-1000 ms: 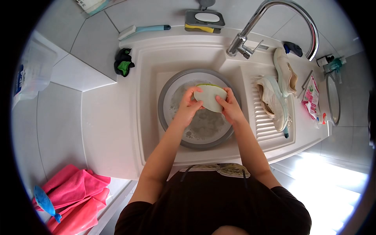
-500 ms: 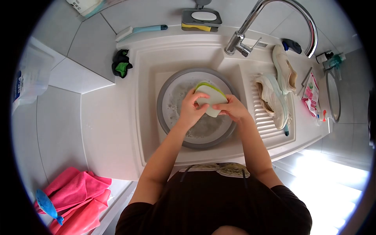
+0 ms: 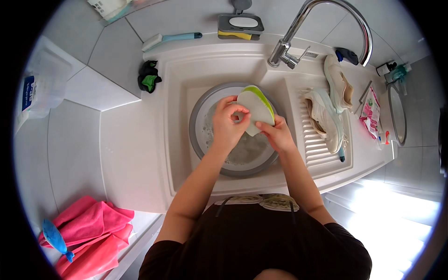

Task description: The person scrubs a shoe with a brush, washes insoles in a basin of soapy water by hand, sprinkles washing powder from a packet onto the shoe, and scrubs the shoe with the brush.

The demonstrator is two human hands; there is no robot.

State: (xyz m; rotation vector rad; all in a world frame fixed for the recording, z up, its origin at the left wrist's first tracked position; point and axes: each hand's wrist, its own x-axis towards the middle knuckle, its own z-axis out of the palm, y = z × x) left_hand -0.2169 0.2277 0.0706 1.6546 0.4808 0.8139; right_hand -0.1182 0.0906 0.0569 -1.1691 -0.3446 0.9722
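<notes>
A pale insole (image 3: pixel 254 109) with a bright green edge is held tilted above a grey-rimmed basin (image 3: pixel 198 144) of cloudy water. My left hand (image 3: pixel 229 122) is at its left side, fingers curled, with thumb and forefinger pinched together against the pale face. My right hand (image 3: pixel 276 133) grips the lower right edge between thumb and fingers. The basin stands in the sink (image 3: pixel 179 121). Some of the left fingers are hidden behind the insole.
Two off-white shoes (image 3: pixel 332 128) lie on the ribbed drainer under the tap (image 3: pixel 282 51). A brush (image 3: pixel 170 38), a soap holder (image 3: pixel 240 23) and a black-green item (image 3: pixel 149 77) line the back edge. Pink gloves (image 3: pixel 93 224) lie at lower left.
The insole has turned more upright and shows more of its green edge. My left fingers have closed into a pinch, and my right hand has shifted along the lower edge.
</notes>
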